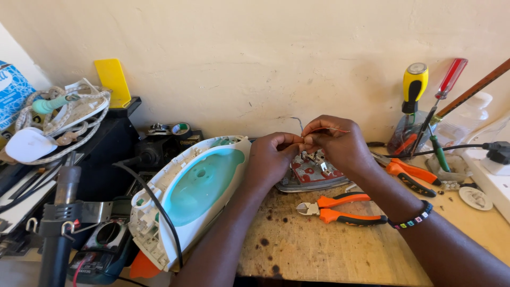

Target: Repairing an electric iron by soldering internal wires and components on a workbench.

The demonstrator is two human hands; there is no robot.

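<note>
Above the soleplate point(311, 175), both hands — left hand point(271, 159), right hand point(340, 143) — pinch thin wires point(319, 129).

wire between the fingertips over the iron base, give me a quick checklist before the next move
1. Thin wire pinched by both left hand and right hand: ok.
2. Metal iron base flat on the wooden bench under the hands: ok.
3. Orange-handled cutters lying free beside the right forearm: ok.
4. White and teal iron shell set aside, apart from the base: ok.
5. Wire end's joint to the base terminals: cannot tell, fingers hide it.
</note>
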